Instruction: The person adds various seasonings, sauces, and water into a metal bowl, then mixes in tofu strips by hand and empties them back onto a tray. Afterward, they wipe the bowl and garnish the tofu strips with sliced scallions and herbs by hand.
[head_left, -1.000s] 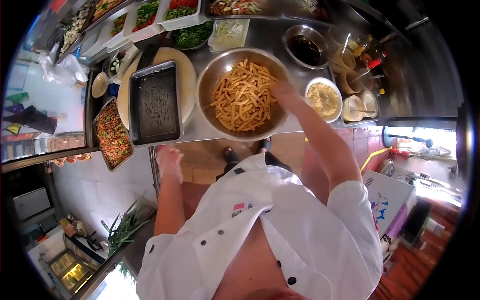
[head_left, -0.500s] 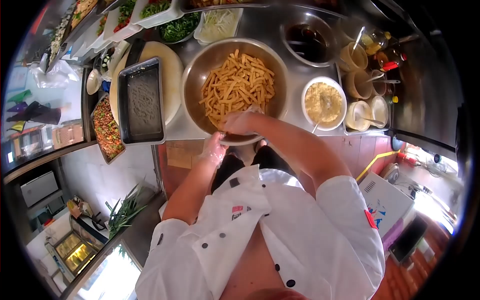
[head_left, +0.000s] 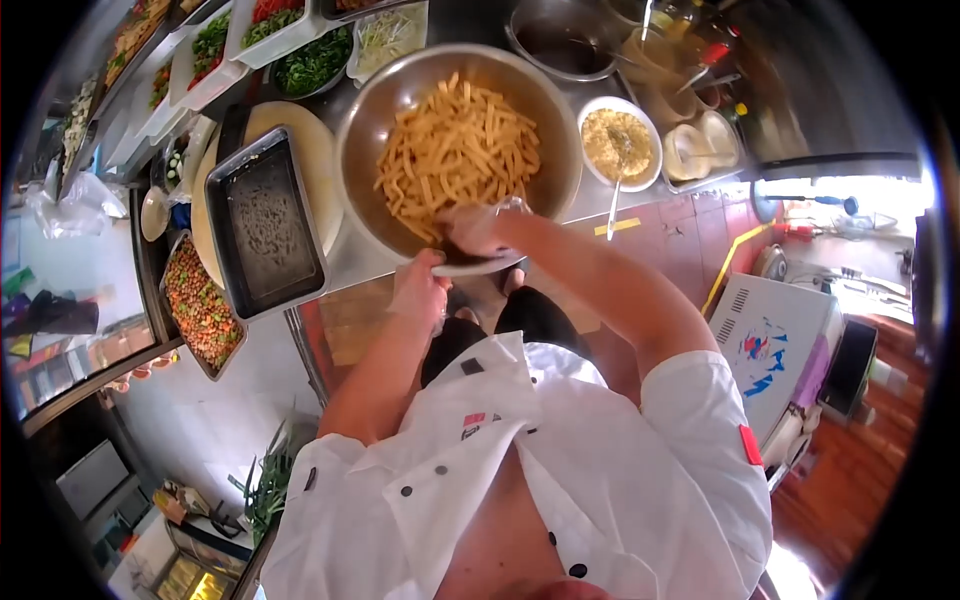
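A large steel mixing bowl (head_left: 362,190) sits at the counter's front edge, holding a heap of golden-brown strips (head_left: 460,150) that look like thick-cut fries or tofu; I cannot tell which. My left hand (head_left: 420,292), in a clear plastic glove, is closed on the bowl's near rim. My right hand (head_left: 478,230), gloved too, reaches inside the bowl at the near edge of the heap. Its fingertips are hidden at the strips, so their grip does not show.
Left of the bowl, a black rectangular tray (head_left: 265,225) rests on a round board (head_left: 318,150), beside a tray of diced food (head_left: 200,300). To the right stand a white bowl (head_left: 640,180) with a spoon, a pot of dark liquid (head_left: 565,35) and seasoning tubs (head_left: 690,150).
The camera view has shifted and turned, so the counter items sit differently. My right hand has moved slightly within the bowl; my left hand stays on its rim.
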